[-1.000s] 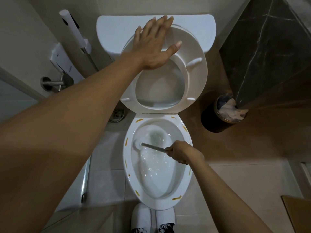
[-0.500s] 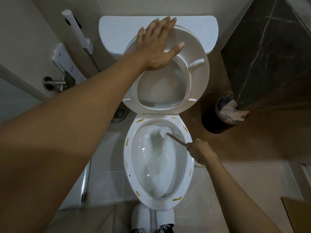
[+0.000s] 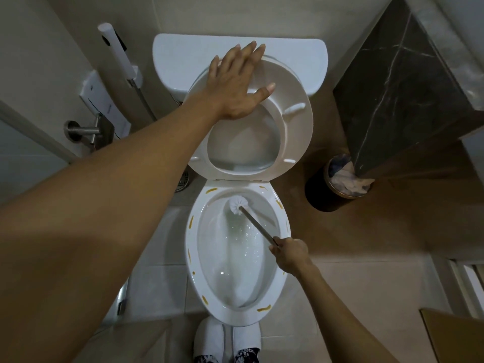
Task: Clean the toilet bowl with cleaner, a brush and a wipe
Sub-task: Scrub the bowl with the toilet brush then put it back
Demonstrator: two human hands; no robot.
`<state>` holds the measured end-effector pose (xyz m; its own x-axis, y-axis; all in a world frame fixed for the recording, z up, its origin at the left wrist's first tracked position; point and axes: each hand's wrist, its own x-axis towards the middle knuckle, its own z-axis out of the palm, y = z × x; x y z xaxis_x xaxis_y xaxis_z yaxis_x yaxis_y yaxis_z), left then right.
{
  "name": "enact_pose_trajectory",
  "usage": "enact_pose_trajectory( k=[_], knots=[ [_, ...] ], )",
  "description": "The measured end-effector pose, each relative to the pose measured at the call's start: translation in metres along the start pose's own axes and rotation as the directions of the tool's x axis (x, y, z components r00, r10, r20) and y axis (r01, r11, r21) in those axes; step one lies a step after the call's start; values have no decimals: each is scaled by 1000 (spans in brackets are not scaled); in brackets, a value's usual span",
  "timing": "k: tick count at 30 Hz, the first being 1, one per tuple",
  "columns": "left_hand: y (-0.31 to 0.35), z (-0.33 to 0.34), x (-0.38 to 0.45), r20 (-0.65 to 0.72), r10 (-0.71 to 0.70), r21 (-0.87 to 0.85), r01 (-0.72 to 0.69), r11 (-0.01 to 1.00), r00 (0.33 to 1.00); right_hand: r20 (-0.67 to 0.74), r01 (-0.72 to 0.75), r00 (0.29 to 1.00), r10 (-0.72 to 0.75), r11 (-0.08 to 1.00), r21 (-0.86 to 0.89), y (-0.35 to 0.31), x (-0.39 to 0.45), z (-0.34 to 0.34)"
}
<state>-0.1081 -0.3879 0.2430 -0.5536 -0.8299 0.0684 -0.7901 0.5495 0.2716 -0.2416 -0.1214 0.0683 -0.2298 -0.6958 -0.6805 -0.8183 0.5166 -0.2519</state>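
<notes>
The right hand point(image 3: 289, 254) has its fingers curled tight round the end of the brush point(image 3: 255, 224) handle, just over the right rim of the bowl point(image 3: 195, 279). The left hand point(image 3: 237, 85) lies flat, fingers straight and spread, pressing the raised seat point(image 3: 298, 132) back toward the tank point(image 3: 180, 58).

From the grip, the handle slants up and left to the white brush head, which sits against the inner wall at the back of the bowl, just under the hinge. A second ago the head was low on the left wall; half a second ago it had crossed to the back right; now it has slid leftward to the back middle, while the right hand has drawn down and outward. The left hand has held its place on the seat throughout. This reads as a scrubbing sweep round the upper wall, so the brush step seems well under way, with the wipe not yet in sight.

The bowl holds foamy, faintly greenish water, churned where the brush has passed. Yellow-brown marks dot its rim, seemingly untouched by the brush. A dark bin point(image 3: 330, 195) stands on the floor to the right, well apart from the bowl, with crumpled pale paper or cloth inside. White slippers point(image 3: 227, 339) show at the bowl's near end.
</notes>
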Motion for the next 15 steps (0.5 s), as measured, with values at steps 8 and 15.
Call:
enact_pose_trajectory(
  k=[8,15],
  knots=[
    [2,-14,-6,65,43,72,-47,996,997,11,71,997,-71,997,-33,13,-28,1],
    [2,-27,-14,78,9,122,-18,992,997,42,85,996,-81,991,-103,15,-47,0]
  ],
)
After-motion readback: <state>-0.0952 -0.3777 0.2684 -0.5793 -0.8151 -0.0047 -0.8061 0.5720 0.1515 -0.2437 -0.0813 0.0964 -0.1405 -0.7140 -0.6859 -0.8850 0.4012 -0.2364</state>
